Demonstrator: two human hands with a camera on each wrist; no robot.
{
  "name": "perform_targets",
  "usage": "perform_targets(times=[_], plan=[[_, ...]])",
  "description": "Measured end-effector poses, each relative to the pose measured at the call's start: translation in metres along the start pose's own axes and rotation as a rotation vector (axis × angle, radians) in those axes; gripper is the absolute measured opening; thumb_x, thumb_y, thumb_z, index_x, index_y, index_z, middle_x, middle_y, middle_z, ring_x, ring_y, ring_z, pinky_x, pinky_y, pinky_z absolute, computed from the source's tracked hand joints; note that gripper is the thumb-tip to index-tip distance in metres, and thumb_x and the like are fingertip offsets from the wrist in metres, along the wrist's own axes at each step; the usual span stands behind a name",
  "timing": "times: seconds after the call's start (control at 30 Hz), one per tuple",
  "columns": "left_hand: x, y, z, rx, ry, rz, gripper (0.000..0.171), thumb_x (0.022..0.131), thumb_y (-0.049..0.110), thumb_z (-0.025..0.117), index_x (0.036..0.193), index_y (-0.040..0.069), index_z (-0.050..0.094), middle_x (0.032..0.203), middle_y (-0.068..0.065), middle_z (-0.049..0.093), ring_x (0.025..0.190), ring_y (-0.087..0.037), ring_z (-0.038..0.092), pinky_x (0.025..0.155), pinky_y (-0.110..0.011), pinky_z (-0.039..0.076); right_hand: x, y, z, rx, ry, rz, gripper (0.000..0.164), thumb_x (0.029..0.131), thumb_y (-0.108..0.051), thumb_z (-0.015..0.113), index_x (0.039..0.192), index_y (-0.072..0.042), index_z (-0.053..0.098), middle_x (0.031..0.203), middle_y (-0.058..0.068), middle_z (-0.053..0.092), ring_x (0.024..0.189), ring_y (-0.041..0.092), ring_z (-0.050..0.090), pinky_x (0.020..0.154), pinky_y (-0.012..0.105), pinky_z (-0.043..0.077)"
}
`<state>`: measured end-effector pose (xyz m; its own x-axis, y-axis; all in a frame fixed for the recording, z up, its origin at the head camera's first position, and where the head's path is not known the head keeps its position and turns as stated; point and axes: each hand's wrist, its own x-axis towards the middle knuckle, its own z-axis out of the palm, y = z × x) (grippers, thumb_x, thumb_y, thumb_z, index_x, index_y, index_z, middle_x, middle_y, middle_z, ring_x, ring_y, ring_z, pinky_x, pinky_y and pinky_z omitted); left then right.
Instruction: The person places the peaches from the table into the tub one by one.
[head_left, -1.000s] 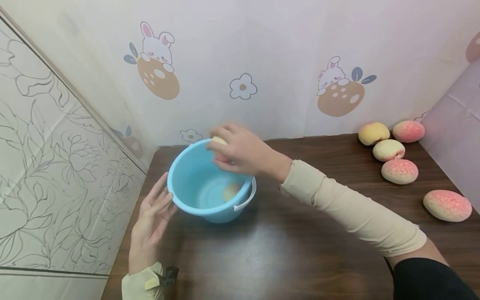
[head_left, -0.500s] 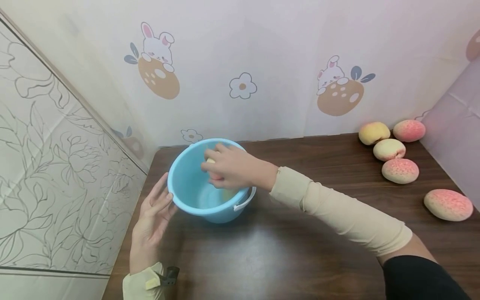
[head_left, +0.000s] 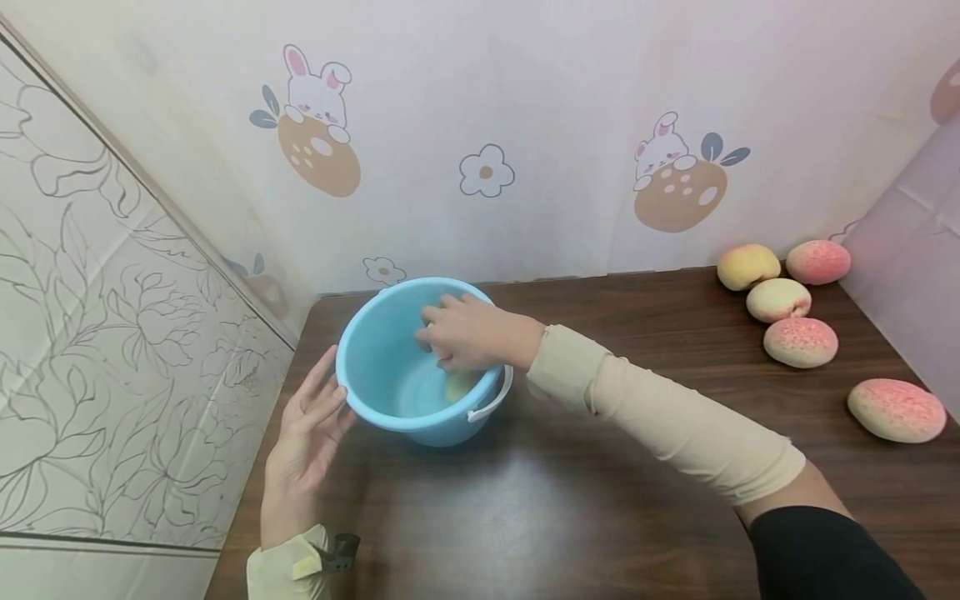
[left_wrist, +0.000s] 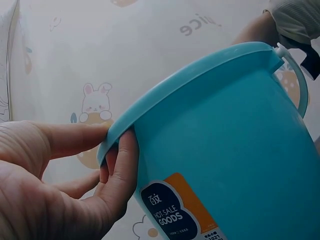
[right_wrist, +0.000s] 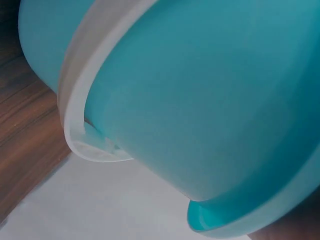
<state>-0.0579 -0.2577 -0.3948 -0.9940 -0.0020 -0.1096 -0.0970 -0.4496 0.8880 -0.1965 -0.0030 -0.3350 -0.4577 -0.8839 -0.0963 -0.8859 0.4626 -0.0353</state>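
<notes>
A light blue bucket with a white handle stands tilted on the table. Thumb and fingers of my left hand pinch its rim from the left; the left wrist view has the thumb on the edge and fingers beneath it. Reaching over the right side of the rim, my right hand is inside the bucket with curled fingers around a peach, of which just a sliver shows. Another peach lies on the bucket floor, partly covered by that hand. In the right wrist view the bucket wall hides the hand.
Several peaches lie at the table's right: a yellow one, a pink one, and a speckled one nearer the front. A rabbit-print wall covering rises behind the dark wooden table; a flower-print panel borders the left.
My right hand has moved from above the bucket's far right rim down into the bucket with the peach. My left hand has stayed at the rim.
</notes>
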Motion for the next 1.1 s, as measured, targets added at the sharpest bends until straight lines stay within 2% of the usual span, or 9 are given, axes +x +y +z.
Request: perform_targets(times=[0.2, 0.37, 0.53, 0.7, 0.9, 1.1], plan=[[-0.0011, 0.0013, 0.0008, -0.003, -0.005, 0.007, 0.07, 0.103, -0.006, 0.051, 0.166, 0.014, 0.026, 0.165, -0.008, 0.037, 0.144, -0.022, 0.056, 0.113, -0.038, 0.051, 0.0022, 0.0021, 0.0003, 0.046, -0.01, -0.01, 0.021, 0.096, -0.021, 0.071, 0.116, -0.02, 0.073, 0.116, 0.001, 0.063, 0.106, 0.024, 0.05, 0.089, 0.036, 0.048], [-0.0008, 0.0019, 0.0007, -0.017, -0.004, 0.009, 0.071, 0.103, -0.007, 0.05, 0.166, 0.014, 0.025, 0.164, -0.008, 0.039, 0.142, -0.02, 0.057, 0.113, -0.037, 0.051, 0.0046, 0.0024, 0.0002, 0.067, 0.017, -0.028, 0.019, 0.096, -0.018, 0.071, 0.114, -0.021, 0.077, 0.118, 0.0, 0.066, 0.108, 0.024, 0.049, 0.09, 0.035, 0.047], [0.0002, 0.0016, 0.0005, -0.019, -0.001, 0.002, 0.071, 0.103, -0.007, 0.05, 0.166, 0.014, 0.024, 0.165, -0.009, 0.037, 0.144, -0.022, 0.055, 0.113, -0.038, 0.051, 0.0065, 0.0042, 0.0016, 0.077, 0.037, -0.028, 0.021, 0.097, -0.011, 0.067, 0.111, -0.021, 0.078, 0.116, 0.0, 0.068, 0.107, 0.024, 0.051, 0.087, 0.035, 0.048], [0.0007, 0.0015, 0.001, -0.016, -0.002, -0.001, 0.071, 0.103, -0.007, 0.049, 0.166, 0.014, 0.025, 0.167, -0.009, 0.034, 0.147, -0.023, 0.052, 0.113, -0.038, 0.051, 0.0061, 0.0065, 0.0031, 0.075, 0.047, 0.014, 0.028, 0.096, -0.002, 0.065, 0.111, -0.019, 0.081, 0.107, 0.001, 0.071, 0.099, 0.024, 0.054, 0.087, 0.035, 0.05], [0.0004, 0.0021, 0.0019, -0.015, -0.005, 0.001, 0.07, 0.103, -0.007, 0.049, 0.166, 0.014, 0.026, 0.166, -0.008, 0.036, 0.146, -0.021, 0.053, 0.115, -0.038, 0.05, 0.0059, 0.0065, 0.0033, 0.073, 0.031, 0.028, 0.034, 0.098, 0.001, 0.06, 0.117, -0.019, 0.08, 0.119, 0.001, 0.074, 0.105, 0.025, 0.057, 0.09, 0.036, 0.053], [0.0012, 0.002, 0.0015, -0.029, -0.008, 0.0, 0.072, 0.103, -0.008, 0.048, 0.167, 0.012, 0.022, 0.167, -0.01, 0.034, 0.146, -0.022, 0.052, 0.113, -0.037, 0.051, 0.006, 0.0067, 0.0039, 0.066, 0.032, 0.023, 0.036, 0.098, 0.002, 0.056, 0.118, -0.018, 0.079, 0.12, 0.002, 0.074, 0.105, 0.026, 0.057, 0.09, 0.036, 0.053]])
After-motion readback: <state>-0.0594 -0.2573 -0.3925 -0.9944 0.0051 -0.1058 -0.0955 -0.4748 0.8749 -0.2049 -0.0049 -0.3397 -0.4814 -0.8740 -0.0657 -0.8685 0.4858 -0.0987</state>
